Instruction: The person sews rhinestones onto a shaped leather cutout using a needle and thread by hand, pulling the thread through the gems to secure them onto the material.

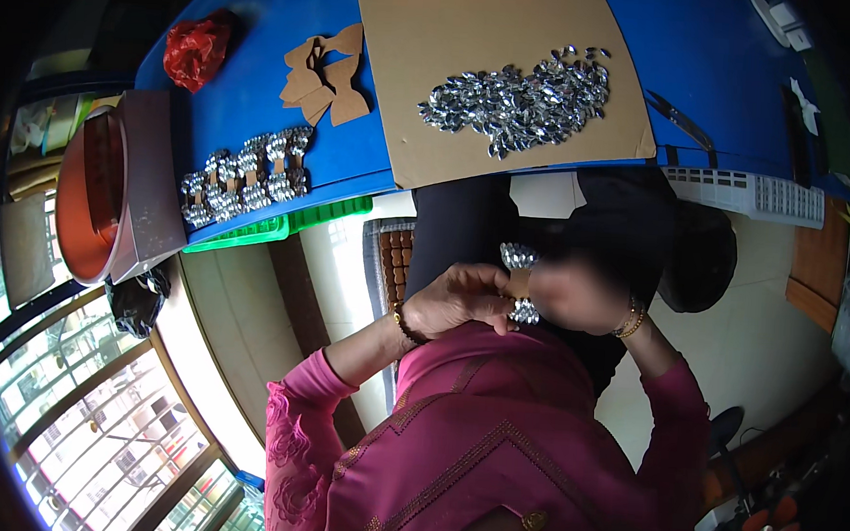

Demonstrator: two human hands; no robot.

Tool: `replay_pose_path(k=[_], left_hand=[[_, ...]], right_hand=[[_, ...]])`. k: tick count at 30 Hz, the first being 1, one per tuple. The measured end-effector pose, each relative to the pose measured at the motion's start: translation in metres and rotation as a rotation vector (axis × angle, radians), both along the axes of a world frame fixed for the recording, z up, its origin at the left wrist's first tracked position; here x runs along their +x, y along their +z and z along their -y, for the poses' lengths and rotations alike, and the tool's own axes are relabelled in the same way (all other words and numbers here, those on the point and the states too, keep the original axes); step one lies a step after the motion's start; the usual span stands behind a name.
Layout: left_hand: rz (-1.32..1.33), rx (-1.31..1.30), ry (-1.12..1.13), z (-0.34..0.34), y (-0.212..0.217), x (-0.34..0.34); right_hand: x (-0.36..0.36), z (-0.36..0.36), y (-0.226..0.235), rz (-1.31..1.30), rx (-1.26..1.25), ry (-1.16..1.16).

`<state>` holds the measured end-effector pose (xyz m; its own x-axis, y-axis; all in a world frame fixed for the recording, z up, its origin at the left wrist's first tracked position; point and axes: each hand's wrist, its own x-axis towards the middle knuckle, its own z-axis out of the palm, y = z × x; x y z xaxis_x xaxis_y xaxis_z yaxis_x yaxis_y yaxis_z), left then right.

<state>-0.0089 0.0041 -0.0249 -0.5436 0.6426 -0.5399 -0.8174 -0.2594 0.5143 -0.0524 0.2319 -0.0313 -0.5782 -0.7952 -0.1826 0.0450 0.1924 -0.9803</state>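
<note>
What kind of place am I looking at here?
Probably a small craft workspace, perhaps in a home; I can't be certain. Silvery gems lie piled on cardboard on a blue table, beside brown cutouts, and the left hand holds a gem-studded piece.

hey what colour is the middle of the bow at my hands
The middle is brown; the head view shows it best.

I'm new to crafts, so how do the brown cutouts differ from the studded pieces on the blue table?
The brown cutouts look bare, while the studded pieces glitter silver at both ends. The brown cutouts overlap in a pile; the studded pieces lie in a row. Both have brown middles.
</note>
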Motion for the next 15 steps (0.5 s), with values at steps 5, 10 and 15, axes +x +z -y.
replay_pose_path(k=[5, 10, 15], left_hand=[[0.085, 0.076, -0.012, 0.0021, -0.0053, 0.0009], [0.116, 0.137, 0.052, 0.0008, -0.0043, 0.0021], [0.055, 0.061, 0.040, 0.0006, -0.0020, -0.0004]], right_hand=[[0.0023, -0.0005, -0.0043, 0.093, -0.047, 0.011], [0.0066, 0.0008, -0.0055, 0.120, -0.132, -0.018], [0.0077, 0.0022, -0.0041, 0.093, -0.133, -0.044]])
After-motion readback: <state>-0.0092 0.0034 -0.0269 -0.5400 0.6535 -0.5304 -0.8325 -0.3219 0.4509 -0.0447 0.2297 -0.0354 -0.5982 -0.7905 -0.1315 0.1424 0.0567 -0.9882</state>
